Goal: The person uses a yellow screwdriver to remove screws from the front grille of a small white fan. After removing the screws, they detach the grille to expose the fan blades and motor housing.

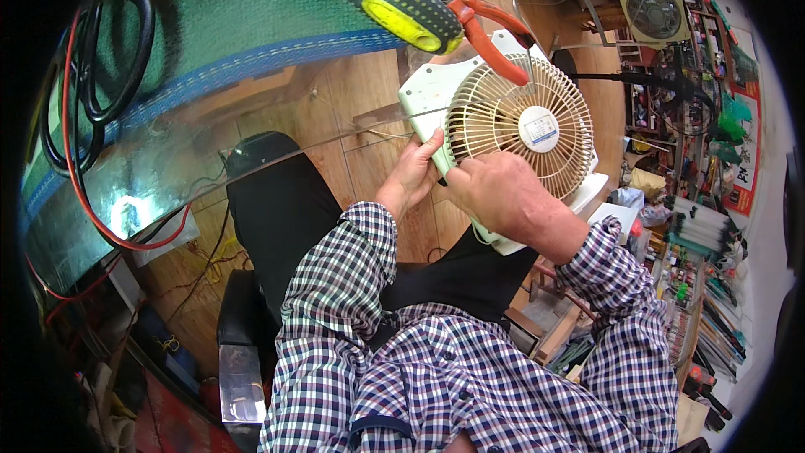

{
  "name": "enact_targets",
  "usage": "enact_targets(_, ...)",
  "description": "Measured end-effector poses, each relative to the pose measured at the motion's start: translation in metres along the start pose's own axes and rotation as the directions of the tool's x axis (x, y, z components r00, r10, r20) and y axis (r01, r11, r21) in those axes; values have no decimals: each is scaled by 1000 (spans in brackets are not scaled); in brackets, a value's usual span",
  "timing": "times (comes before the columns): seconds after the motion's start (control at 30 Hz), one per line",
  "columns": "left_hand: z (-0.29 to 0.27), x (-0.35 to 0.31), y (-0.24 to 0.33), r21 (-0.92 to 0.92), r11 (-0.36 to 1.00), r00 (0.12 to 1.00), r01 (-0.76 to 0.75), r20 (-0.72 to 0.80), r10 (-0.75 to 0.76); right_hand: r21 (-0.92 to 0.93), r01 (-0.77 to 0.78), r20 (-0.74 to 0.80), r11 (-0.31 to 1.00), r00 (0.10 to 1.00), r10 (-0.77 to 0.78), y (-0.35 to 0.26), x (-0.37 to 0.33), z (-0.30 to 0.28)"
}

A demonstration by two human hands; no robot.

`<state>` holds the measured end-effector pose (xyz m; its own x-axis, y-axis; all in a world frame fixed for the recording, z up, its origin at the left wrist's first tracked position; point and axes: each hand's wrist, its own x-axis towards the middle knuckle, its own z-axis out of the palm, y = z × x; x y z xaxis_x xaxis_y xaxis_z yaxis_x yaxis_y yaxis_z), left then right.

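A white electric fan with a round cream grille and a label on its hub is tilted over my lap. My left hand is closed on the near left edge of its housing, thumb on the face and fingers partly behind. My right hand is closed in a fist-like pinch at the lower left rim of the grille. Its back faces up, so whatever its fingertips hold is hidden.
On the table's green mat lie a black-and-yellow screwdriver and red-handled pliers, jutting over the edge towards the fan. A black cable and red wire loop at left. Crowded shelves line the right side.
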<state>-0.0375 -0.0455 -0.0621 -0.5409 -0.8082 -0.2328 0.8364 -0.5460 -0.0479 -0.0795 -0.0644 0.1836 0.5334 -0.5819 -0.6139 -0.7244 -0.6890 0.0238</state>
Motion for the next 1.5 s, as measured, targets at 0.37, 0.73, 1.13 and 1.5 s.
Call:
enact_targets(0.37,-2,-2,-4,49,998,998,32,-64,-29,-24,-79,8,997,997,79,2,2,9)
enact_targets(0.73,-8,0,-6,51,999,999,13,-32,-12,-5,281,62,960,958,-280,24,9,-7)
enact_targets(1.13,-5,-3,-8,17,1000,1000,-19,-21,20,-71,388,-58,919,918,-392,24,9,5)
enact_targets(1.5,-5,-1,-8,16,999,999,-31,-10,31,-199,241,101,950,969,-224,9,7,2)
